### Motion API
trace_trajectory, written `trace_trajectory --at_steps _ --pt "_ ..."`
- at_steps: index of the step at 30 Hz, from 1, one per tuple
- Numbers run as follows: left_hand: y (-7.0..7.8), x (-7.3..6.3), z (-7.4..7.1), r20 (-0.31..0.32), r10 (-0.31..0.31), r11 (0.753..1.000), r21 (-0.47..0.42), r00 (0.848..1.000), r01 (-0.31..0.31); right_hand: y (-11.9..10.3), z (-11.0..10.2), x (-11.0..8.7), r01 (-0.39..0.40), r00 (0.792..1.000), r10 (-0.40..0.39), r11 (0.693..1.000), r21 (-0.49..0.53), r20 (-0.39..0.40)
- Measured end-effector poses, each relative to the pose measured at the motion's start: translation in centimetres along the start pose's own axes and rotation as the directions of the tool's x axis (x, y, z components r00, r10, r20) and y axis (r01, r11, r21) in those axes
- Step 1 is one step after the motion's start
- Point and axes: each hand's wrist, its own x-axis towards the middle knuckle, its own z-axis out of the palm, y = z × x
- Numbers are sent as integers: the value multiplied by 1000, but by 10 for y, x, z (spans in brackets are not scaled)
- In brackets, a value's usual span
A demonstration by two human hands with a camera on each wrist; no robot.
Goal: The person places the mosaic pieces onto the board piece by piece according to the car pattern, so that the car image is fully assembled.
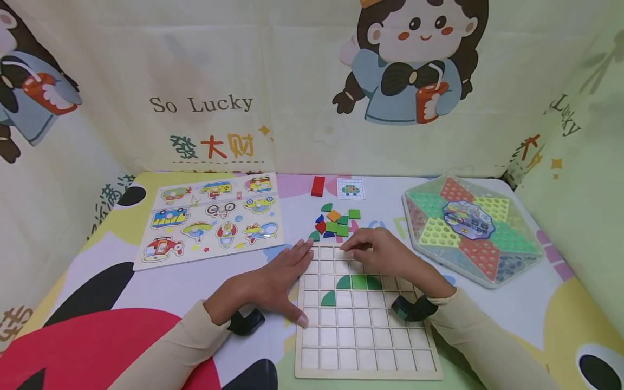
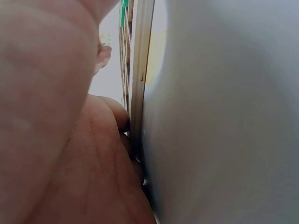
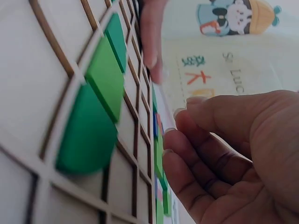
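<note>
A wooden grid board (image 1: 368, 375) with white cells lies in front of me. My left hand (image 1: 268, 287) rests along its left edge, fingers straight and thumb spread onto the frame. My right hand (image 1: 380, 252) is over the board's far edge, fingers loosely curled, thumb and index tips close together with nothing visible between them. One row holds a light green square (image 1: 359, 281) between two dark green quarter-circles (image 3: 88, 130). Another dark green quarter-circle (image 1: 329, 298) sits one row nearer, to the left. Just beyond the board lies a loose pile of coloured pieces, including a green square (image 1: 343, 231).
A vehicle picture puzzle board (image 1: 209, 216) lies at the left. On the right is a hexagonal game box (image 1: 473, 230) with a clear cover. Behind the pile are a red block (image 1: 318, 186) and a small pattern card (image 1: 350, 189). A printed curtain (image 1: 292, 65) surrounds the table.
</note>
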Motion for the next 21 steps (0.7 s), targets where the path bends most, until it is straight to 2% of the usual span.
trace_trajectory --at_steps 4,10,21 --pt "1 0 0 -4 3 1000 -3 1000 -3 6 -8 2 -5 998 5 1000 -11 -62" --pt "1 -1 -1 -12 15 1000 -6 1000 -15 16 -19 4 -67 990 60 996 -51 -126" --pt "2 -1 0 -9 17 1000 0 1000 -17 31 -31 4 -158 971 144 986 -61 -192"
